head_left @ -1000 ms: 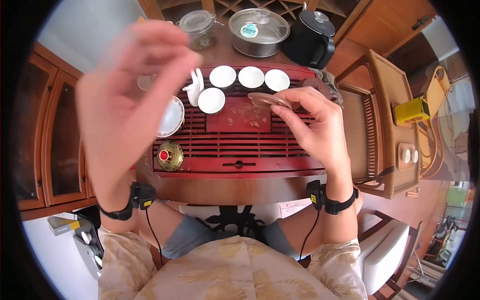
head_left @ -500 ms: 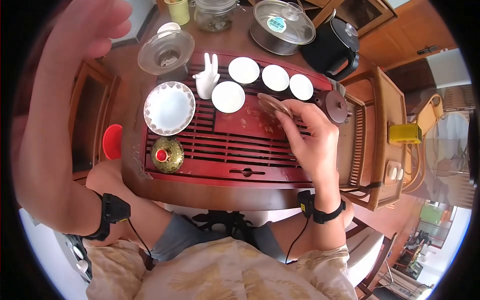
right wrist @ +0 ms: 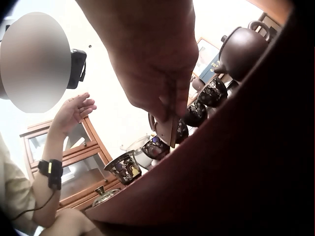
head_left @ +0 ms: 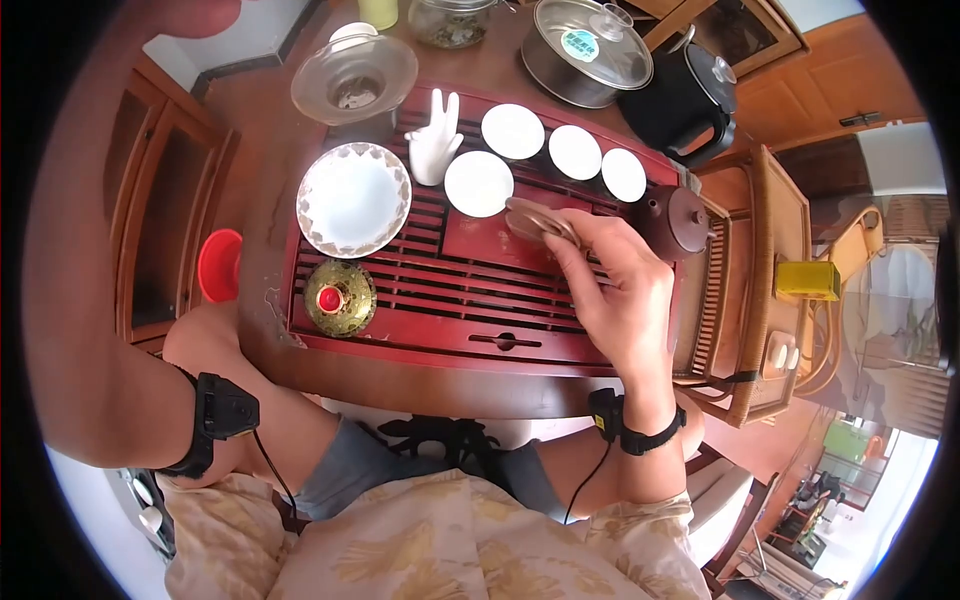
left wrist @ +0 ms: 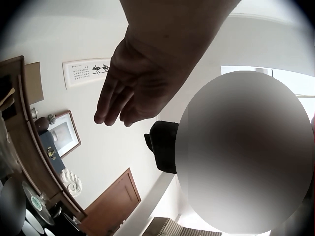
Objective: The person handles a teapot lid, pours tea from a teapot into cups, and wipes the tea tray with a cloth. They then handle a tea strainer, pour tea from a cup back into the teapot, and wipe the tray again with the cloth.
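Note:
In the head view my right hand (head_left: 628, 285) pinches flat round brown coasters (head_left: 535, 220) between thumb and fingers, tilted above the red tea tray (head_left: 420, 352). The right wrist view shows the coasters (right wrist: 166, 132) edge-on under the fingers. My left hand (left wrist: 142, 83) is raised beside the head, with loosely extended fingers and nothing in them; only a bit of it shows at the top of the head view. Nearest the coasters stands a white-lined cup (head_left: 478, 184), with more cups (head_left: 575, 152) behind. A dark brown teapot (head_left: 683, 225) sits right of my right hand.
On the tray's left are a patterned bowl (head_left: 355, 200), a gold lid with a red knob (head_left: 340, 298) and a white hand figurine (head_left: 434, 140). Behind stand a glass strainer (head_left: 355, 75), a lidded steel pot (head_left: 590, 50) and a black kettle (head_left: 690, 95).
My left hand has risen from over the tray's left side up toward the head, almost leaving the head view. My right hand keeps hold of the coasters. The head view has swung leftward.

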Demonstrator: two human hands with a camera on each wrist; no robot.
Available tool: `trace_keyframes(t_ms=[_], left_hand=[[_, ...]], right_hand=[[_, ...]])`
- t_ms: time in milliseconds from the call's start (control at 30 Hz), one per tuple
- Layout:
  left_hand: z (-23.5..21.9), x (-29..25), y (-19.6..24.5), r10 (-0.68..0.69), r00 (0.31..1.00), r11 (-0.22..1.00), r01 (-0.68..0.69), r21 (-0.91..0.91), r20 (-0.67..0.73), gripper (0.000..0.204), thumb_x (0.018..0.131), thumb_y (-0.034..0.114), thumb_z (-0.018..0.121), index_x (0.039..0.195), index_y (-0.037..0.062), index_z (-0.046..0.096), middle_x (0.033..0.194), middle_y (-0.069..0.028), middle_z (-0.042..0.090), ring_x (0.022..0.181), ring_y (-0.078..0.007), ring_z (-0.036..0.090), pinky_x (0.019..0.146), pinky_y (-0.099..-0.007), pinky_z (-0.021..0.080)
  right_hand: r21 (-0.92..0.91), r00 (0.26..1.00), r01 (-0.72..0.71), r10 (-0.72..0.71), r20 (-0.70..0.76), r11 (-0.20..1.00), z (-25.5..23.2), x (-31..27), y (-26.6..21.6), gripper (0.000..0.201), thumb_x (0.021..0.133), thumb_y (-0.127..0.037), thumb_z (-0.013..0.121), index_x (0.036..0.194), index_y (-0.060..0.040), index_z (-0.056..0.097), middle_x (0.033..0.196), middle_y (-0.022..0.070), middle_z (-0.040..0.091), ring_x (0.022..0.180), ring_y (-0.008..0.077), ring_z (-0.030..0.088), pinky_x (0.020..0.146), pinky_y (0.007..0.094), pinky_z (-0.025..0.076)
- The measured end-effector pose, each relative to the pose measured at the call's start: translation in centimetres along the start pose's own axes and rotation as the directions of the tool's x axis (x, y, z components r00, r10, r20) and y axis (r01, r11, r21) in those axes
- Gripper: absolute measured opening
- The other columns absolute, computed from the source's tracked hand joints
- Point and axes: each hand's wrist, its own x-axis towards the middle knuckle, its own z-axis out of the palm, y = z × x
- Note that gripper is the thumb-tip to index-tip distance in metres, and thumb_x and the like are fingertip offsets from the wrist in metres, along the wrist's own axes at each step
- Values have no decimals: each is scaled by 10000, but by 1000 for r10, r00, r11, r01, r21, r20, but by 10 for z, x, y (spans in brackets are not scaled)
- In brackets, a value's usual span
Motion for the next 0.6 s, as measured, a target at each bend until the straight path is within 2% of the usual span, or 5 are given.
trace_keyframes(t_ms=[133,267,300,400,600], left_hand=[[12,8,42,-20,1000,1000,20,-11,3,128,1090,90,756,1162,-12,784,999,-77,829,901,-99,780,811,-255,606],[7,2,30,-40,999,999,40,-16,7,128,1089,90,757,1161,-12,784,996,-75,828,899,-98,778,809,-254,604],[6,2,29,-43,999,999,43,-18,8,128,1089,90,757,1161,-12,784,996,-75,828,899,-98,778,808,-254,604],[13,8,57,-52,999,998,52,-22,7,127,1089,90,757,1160,-11,784,994,-74,827,897,-97,777,807,-253,602],[2,-4,37,-64,998,997,64,-37,2,126,1088,90,758,1159,-11,784,991,-73,826,894,-96,774,804,-252,600]], right_hand=[[-164,996,-86,79,-52,983,-11,0,4,226,973,-13,841,1198,-8,822,1030,128,827,920,208,800,852,325,620],[-95,998,-53,54,12,994,-15,-2,1,220,965,-12,821,1182,-44,821,1025,143,808,890,304,772,784,387,623],[-78,997,70,-67,34,994,-15,1,-3,221,963,-9,819,1181,-44,821,1027,145,811,889,306,771,792,392,624],[23,990,41,-44,134,999,-13,-7,-7,229,961,-14,821,1188,-42,817,1020,148,811,894,309,774,808,397,628],[-117,993,-106,112,47,988,-28,-7,1,229,962,-35,837,1189,-30,814,981,150,801,849,297,788,786,370,622]])
